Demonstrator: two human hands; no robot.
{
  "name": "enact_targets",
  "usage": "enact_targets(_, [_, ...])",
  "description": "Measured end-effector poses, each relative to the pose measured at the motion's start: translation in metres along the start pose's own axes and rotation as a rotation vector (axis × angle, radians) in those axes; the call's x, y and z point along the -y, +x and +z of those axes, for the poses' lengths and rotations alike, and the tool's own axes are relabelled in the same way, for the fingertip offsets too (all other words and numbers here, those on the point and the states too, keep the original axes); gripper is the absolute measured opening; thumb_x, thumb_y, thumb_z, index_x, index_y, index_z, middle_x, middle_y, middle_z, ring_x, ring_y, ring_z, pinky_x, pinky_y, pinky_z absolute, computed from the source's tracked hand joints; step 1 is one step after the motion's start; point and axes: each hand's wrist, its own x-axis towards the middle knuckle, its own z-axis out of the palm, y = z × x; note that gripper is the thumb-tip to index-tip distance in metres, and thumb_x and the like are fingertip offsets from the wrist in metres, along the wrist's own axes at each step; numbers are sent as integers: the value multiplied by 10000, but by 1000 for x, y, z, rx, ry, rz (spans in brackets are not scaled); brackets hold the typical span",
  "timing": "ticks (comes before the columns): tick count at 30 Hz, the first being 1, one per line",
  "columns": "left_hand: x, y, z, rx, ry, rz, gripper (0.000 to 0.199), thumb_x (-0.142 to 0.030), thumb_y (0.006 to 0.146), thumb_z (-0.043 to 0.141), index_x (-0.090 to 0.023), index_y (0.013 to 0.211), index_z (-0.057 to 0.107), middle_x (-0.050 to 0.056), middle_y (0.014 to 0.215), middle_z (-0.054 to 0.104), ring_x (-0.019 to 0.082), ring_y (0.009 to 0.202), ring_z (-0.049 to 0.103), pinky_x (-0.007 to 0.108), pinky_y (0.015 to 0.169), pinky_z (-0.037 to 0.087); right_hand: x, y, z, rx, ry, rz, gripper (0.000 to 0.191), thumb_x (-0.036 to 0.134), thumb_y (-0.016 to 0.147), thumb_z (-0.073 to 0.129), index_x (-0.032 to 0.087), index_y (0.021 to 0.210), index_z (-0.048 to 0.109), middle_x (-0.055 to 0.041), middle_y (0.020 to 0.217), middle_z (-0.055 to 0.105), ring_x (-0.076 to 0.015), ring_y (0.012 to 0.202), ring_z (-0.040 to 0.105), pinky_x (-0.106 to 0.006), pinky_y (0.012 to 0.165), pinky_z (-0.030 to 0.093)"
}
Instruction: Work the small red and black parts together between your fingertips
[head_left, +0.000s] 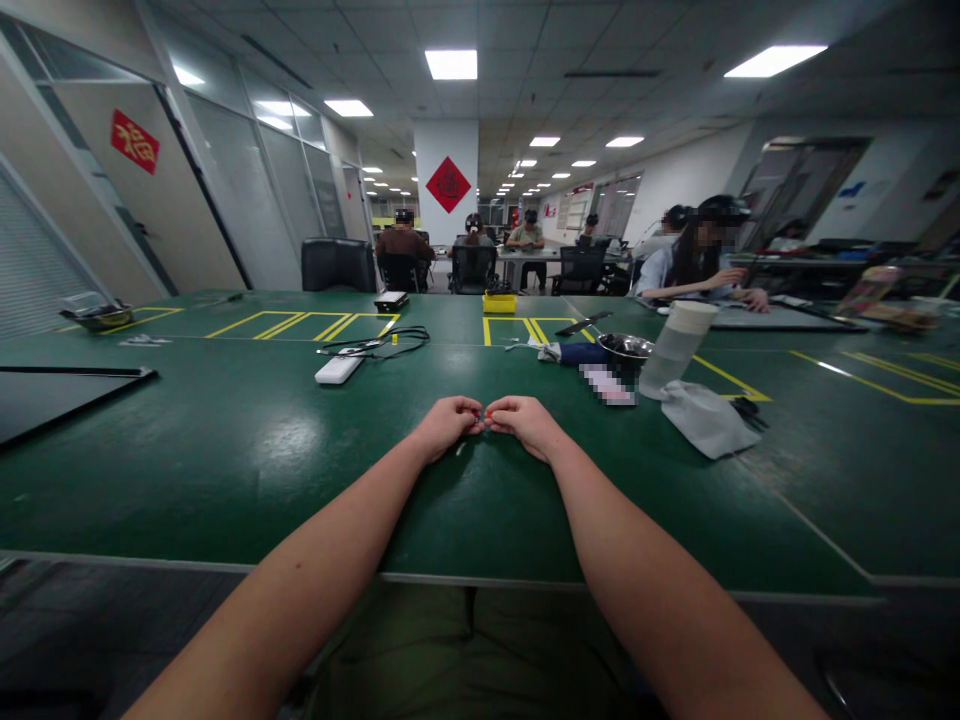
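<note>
Closest to you, your bare forearms reach over the front edge of the glossy dark-green table (315, 500). A small, thin whitish strip (460, 449) lies on its surface, just on your side of your left hand (450, 425). That hand is curled, thumb and fingertips drawn together; whether anything sits between them, you can't tell from here. Your right hand (525, 422) appears to pinch a tiny orange-red piece (488, 413) at its fingertips, in the narrow space where the two hands nearly meet.

You seem to be in the middle of close fingertip work. The next move probably calls for steady wrists and a light, exact pinch, since so small a piece could easily slip. It looks bright and compact, but your fingers hide most of it, so its shape and material can't be made out.

Beyond your hands, to the right, lies a crumpled whitish pouch (709, 420), with a cloudy translucent bottle (675, 352) standing behind it. To the left rests a white rounded block (340, 367) beside a looped black cable (409, 340). Farther off, a small yellow box (499, 304) sits near the table's far edge.
</note>
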Motion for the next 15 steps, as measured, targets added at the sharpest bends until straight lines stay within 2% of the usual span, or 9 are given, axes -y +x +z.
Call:
enact_targets(6, [-4, -3, 2, 3, -16, -17, 247, 40, 685, 511, -106, 855, 614, 32, 665, 662, 120, 678, 653, 234, 705, 530, 1, -1, 1, -6, -59, -19, 126, 90, 650, 679, 122, 769, 655, -57, 731, 680, -128, 653, 659, -224, 628, 547])
enact_targets(11, [0, -1, 0, 30, -10, 13, 221, 17, 671, 542, -108, 839, 611, 40, 687, 669, 120, 672, 647, 236, 692, 516, 0, -1, 1, -1, -56, -25, 182, 104, 622, 689, 123, 798, 650, -53, 736, 688, -138, 665, 666, -235, 643, 534])
enact_targets(15, [5, 0, -4, 34, 110, 74, 205, -29, 643, 613, -113, 829, 625, 36, 681, 661, 114, 620, 619, 219, 621, 488, 0, -1, 2, 6, -93, -29, 182, 121, 607, 693, 124, 785, 660, -49, 698, 692, -151, 674, 667, -247, 659, 522])
